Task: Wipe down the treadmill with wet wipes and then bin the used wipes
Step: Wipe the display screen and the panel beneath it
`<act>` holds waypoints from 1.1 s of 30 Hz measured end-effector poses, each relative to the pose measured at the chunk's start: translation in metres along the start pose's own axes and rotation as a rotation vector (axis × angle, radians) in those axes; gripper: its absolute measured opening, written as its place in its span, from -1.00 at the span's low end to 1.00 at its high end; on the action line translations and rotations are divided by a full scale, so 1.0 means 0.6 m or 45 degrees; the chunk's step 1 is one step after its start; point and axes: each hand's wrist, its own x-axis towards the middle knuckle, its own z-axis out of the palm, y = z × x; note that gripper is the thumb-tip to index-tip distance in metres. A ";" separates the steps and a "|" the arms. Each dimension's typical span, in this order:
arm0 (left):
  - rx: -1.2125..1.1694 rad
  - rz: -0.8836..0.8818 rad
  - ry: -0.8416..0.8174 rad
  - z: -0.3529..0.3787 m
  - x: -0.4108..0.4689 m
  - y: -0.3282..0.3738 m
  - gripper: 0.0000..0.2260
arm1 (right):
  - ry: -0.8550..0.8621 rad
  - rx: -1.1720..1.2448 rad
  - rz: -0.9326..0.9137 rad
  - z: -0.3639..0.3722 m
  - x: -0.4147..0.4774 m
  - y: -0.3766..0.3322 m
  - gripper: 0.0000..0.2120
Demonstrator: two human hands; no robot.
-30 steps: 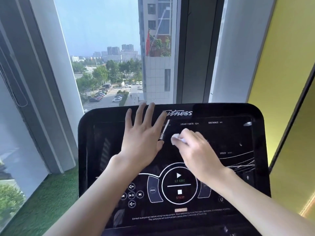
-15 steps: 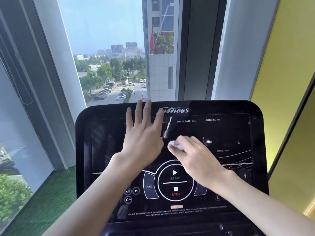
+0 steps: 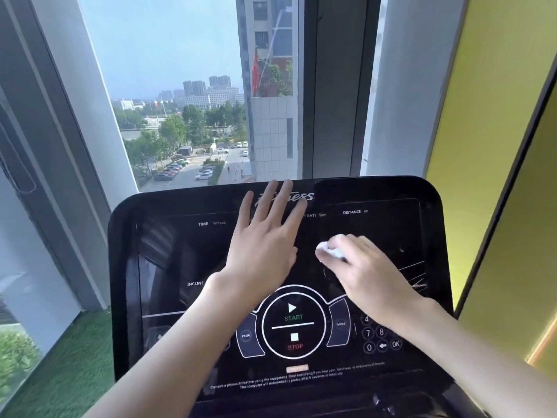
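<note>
Near the top edge of the shiny black treadmill panel (image 3: 180, 251) the left hand (image 3: 265, 251) lies flat, fingers spread. Just right of it, the right hand (image 3: 370, 282) holds a crumpled white wet wipe (image 3: 330, 251).

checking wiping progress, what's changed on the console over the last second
The right hand, pinching the crumpled white wet wipe, has rubbed a little rightward across the glossy black treadmill console. The flat left hand also slid right, now covering more of the logo. Unchanged: wipe held in the same hand, left hand flat on the console.
</note>
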 end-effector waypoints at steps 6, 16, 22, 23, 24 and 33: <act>0.022 -0.014 -0.009 0.000 0.000 0.003 -0.25 | 0.050 0.068 0.249 0.011 -0.019 -0.012 -0.80; -0.011 -0.070 -0.046 0.000 0.006 0.019 -0.27 | -0.015 -0.023 0.060 0.000 -0.035 0.005 -0.77; 0.007 -0.133 -0.008 0.006 0.011 0.029 -0.29 | 0.016 0.038 0.190 0.001 -0.042 -0.001 -0.82; 0.012 -0.154 -0.006 0.008 0.011 0.033 -0.29 | 0.004 0.060 0.113 0.001 -0.044 0.005 -0.79; 0.021 -0.169 -0.011 0.010 0.012 0.037 -0.29 | 0.032 0.095 0.163 0.000 -0.042 0.016 -0.73; 0.080 -0.198 -0.003 0.020 0.011 0.043 -0.27 | 0.124 0.186 0.417 0.000 -0.055 0.025 -0.71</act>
